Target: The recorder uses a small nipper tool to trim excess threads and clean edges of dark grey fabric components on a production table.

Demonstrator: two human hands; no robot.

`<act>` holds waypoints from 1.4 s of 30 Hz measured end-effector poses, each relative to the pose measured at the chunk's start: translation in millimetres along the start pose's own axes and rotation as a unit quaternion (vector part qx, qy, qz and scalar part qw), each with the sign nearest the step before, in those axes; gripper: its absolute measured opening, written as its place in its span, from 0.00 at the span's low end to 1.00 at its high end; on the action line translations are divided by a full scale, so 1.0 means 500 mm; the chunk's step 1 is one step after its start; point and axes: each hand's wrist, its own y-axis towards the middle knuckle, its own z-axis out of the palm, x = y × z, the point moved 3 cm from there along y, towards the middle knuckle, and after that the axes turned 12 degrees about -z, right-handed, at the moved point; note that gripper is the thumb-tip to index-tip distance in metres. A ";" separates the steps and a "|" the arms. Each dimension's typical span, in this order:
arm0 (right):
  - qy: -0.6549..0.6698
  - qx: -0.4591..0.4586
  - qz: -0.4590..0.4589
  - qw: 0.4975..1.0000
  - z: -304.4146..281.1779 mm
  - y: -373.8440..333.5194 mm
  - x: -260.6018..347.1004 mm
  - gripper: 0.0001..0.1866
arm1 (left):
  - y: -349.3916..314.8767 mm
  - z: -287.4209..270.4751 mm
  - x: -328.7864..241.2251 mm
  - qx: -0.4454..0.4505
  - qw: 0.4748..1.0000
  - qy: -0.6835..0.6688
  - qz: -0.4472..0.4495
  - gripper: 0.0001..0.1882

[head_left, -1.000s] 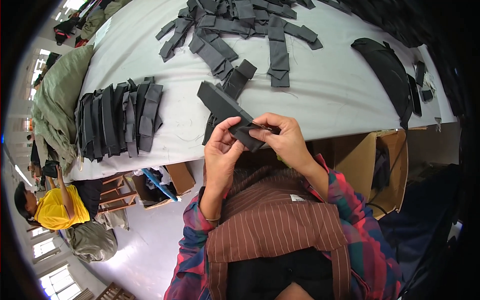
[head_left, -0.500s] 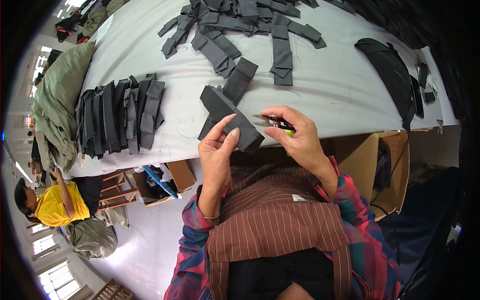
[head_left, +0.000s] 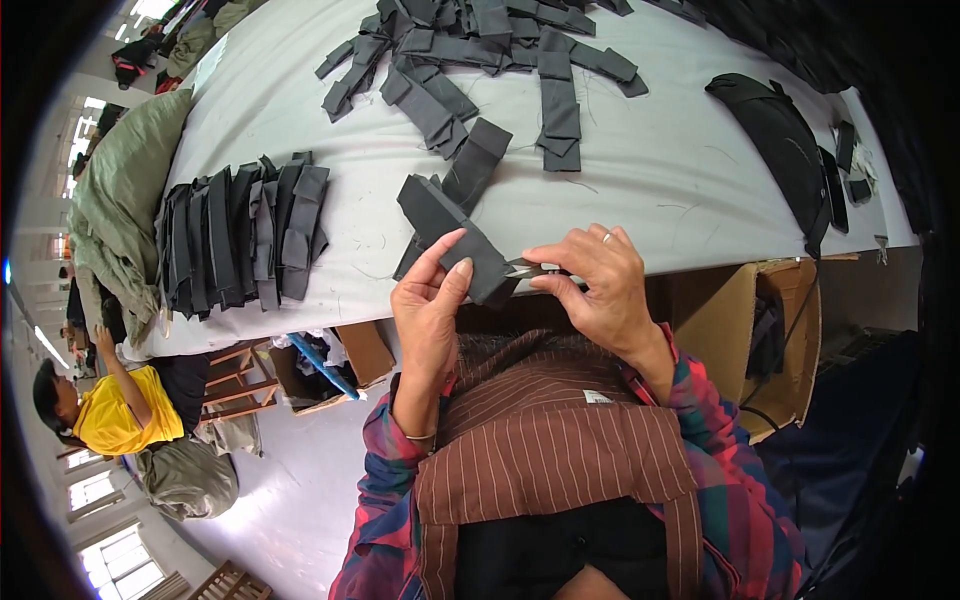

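My left hand (head_left: 430,308) pinches a folded dark grey fabric strip (head_left: 452,232) between thumb and fingers at the table's near edge. Closed around small thread snips (head_left: 530,269), my right hand (head_left: 602,288) holds the pointed blades against the strip's lower right end. Another grey strip (head_left: 478,163) lies partly beneath the held one. Farther back is a loose heap of dark grey strips (head_left: 470,45). On the left, a neat row of several strips (head_left: 240,230) lies side by side. Most of the snips' handle is hidden inside my right hand.
A black curved fabric piece (head_left: 768,140) and a phone (head_left: 833,190) lie at the table's right. Cardboard boxes (head_left: 790,400) stand below the edge. Green cloth (head_left: 125,200) bulges at the left, where a person in yellow (head_left: 130,410) works. Loose threads dot the white tablecloth (head_left: 640,190).
My right hand has turned and moved slightly down, bringing the snips' tips from beside the strip onto its end. My left hand keeps its grip, almost unmoved.
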 end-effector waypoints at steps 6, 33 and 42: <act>-0.003 -0.008 0.006 1.000 -0.003 -0.003 0.006 0.13 | -0.005 0.002 -0.003 0.001 1.000 0.008 0.012 0.19; 0.139 -0.003 0.027 0.990 -0.006 0.032 -0.006 0.12 | -0.026 -0.005 -0.045 0.008 0.996 0.050 0.068 0.21; 0.087 0.041 -0.052 0.994 -0.003 0.049 -0.002 0.12 | -0.033 -0.004 -0.047 0.052 0.996 0.057 0.054 0.21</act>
